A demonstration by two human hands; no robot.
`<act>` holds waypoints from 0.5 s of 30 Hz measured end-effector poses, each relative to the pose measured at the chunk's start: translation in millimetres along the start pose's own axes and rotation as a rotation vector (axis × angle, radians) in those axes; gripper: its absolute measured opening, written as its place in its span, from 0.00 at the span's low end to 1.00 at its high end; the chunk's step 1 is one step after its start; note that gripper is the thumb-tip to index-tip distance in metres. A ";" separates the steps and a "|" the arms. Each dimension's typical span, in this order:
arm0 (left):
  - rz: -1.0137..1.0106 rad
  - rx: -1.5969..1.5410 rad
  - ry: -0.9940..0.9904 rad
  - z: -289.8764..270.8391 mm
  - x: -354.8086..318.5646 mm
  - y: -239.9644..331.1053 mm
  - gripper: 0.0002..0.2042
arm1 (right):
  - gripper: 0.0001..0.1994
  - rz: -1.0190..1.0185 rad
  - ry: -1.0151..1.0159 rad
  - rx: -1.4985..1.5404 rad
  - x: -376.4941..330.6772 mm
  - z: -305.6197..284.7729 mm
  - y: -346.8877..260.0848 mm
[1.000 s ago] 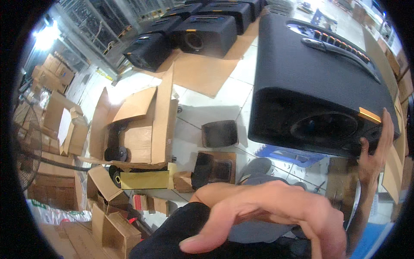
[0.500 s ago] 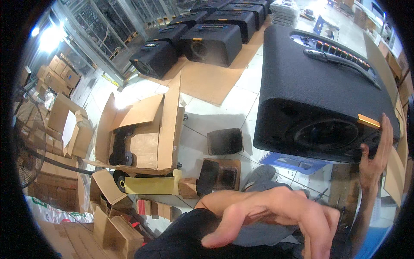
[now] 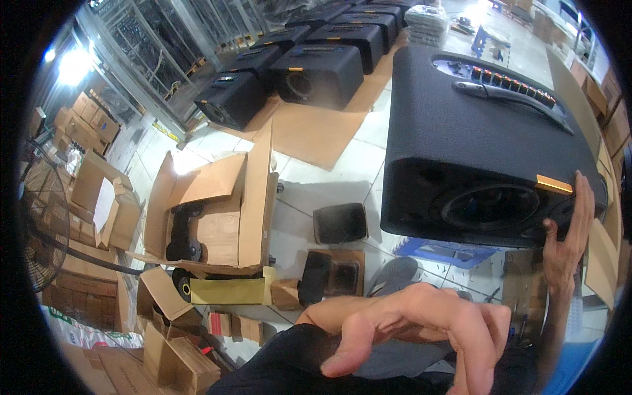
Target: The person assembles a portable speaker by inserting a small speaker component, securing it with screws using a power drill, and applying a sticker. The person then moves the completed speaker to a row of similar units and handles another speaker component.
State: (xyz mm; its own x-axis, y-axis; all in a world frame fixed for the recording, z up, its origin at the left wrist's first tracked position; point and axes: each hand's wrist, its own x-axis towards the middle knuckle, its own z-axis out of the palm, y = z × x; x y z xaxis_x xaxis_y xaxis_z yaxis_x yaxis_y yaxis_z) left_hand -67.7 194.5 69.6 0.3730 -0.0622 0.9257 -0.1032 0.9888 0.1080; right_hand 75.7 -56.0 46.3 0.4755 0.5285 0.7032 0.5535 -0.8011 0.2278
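The left hand point(image 3: 434, 322) arches close up, fingers curled, thumb well apart from them. To its right, the right hand point(image 3: 569, 234) presses fingers straight, thumb spread, against the front of a grainy, round-edged black speaker point(image 3: 484, 145) above a blue plastic frame point(image 3: 447, 253). Beyond, boxy matching speakers point(image 3: 321, 74) rest on flat brown cardboard point(image 3: 309, 135).

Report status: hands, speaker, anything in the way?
Left hand bent, nothing seen in it. Right hand spread against the speaker near its front corner. Handle up, blue stand showing below. Open box off left, clear of both hands.
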 end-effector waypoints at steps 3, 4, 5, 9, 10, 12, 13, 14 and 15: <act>-0.093 0.072 0.237 2.4 -5.9 2.3 0.29 | 0.41 0.008 0.008 -0.009 1.3 0.1 -1.3; -0.235 0.157 0.324 3.8 -8.0 6.1 0.22 | 0.41 0.006 0.008 -0.010 2.0 0.0 -2.1; -0.314 0.241 0.404 4.3 -8.7 8.4 0.16 | 0.41 0.007 0.008 -0.005 2.7 -0.3 -2.9; -0.717 0.626 0.533 2.8 -6.4 10.4 0.08 | 0.41 0.012 0.007 0.026 6.1 -2.9 -7.4; -0.729 0.673 0.540 2.2 -6.0 10.6 0.07 | 0.41 0.018 0.004 0.029 6.7 -4.0 -8.8; -0.762 0.650 0.569 2.5 -6.0 10.4 0.06 | 0.39 0.036 0.004 0.075 7.9 -5.9 -11.9; -0.751 0.644 0.577 2.4 -6.1 9.7 0.06 | 0.38 0.056 0.004 0.117 8.5 -6.4 -13.5; -0.777 0.666 0.588 3.2 -7.6 10.1 0.08 | 0.38 0.047 0.015 0.105 8.9 -7.5 -14.8; -0.739 0.696 0.577 3.3 -8.6 10.1 0.10 | 0.38 0.036 0.030 0.099 9.7 -7.9 -15.7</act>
State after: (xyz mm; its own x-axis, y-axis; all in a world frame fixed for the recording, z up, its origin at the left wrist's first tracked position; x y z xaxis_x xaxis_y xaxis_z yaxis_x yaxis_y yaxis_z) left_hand -75.0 204.6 63.9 0.8989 -0.3434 0.2720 -0.1026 0.4385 0.8929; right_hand 66.2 -40.4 54.9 0.4760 0.4903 0.7301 0.6020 -0.7869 0.1359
